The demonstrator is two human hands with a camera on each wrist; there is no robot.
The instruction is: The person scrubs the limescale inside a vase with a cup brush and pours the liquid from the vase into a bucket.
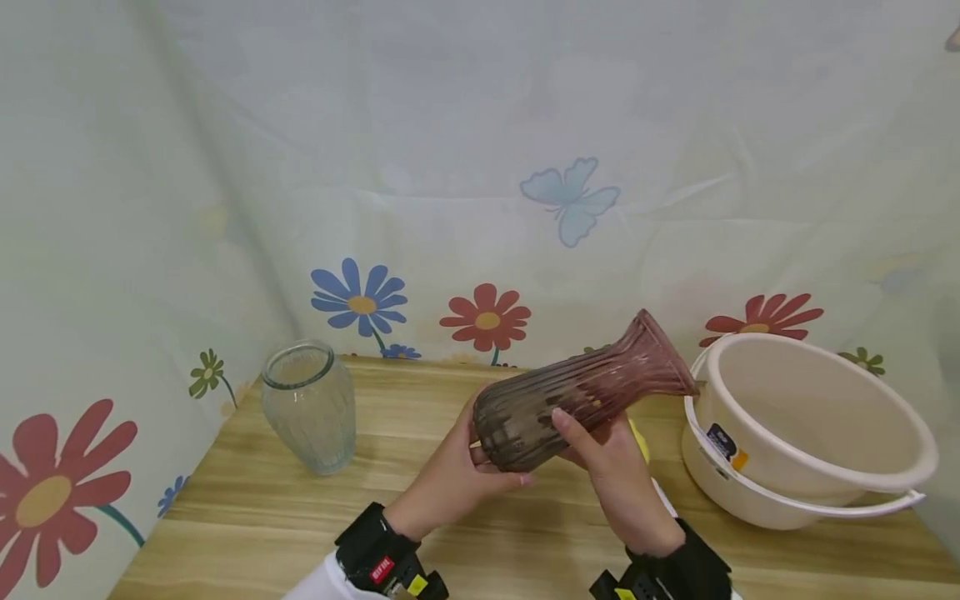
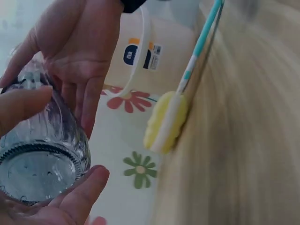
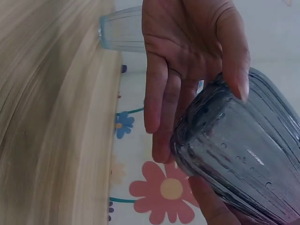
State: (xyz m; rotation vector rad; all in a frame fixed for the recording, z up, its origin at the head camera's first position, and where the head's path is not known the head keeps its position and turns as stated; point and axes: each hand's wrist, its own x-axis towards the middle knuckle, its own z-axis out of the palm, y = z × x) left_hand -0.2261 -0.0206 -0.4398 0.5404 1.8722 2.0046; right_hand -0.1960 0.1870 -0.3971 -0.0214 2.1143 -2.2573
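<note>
Both hands hold a ribbed, see-through pinkish-purple glass vase (image 1: 577,396) above the table, tilted with its flared mouth up to the right. My left hand (image 1: 457,471) grips the rounded base end, thumb along the underside. Nearer the neck, my right hand (image 1: 618,475) holds the body with its thumb on the front and its other fingers behind the glass. Water drops show on the vase base (image 2: 40,173) in the left wrist view. The mouth overlaps the near-left rim of a cream bucket (image 1: 795,492) in the head view.
A clear ribbed glass vase (image 1: 311,421) stands upright at the table's back left. A sponge brush (image 2: 166,123) with a yellow head and teal-and-white handle lies on the wooden table (image 1: 247,517) beside the bucket. A flower-patterned cloth (image 1: 420,208) hangs behind the table.
</note>
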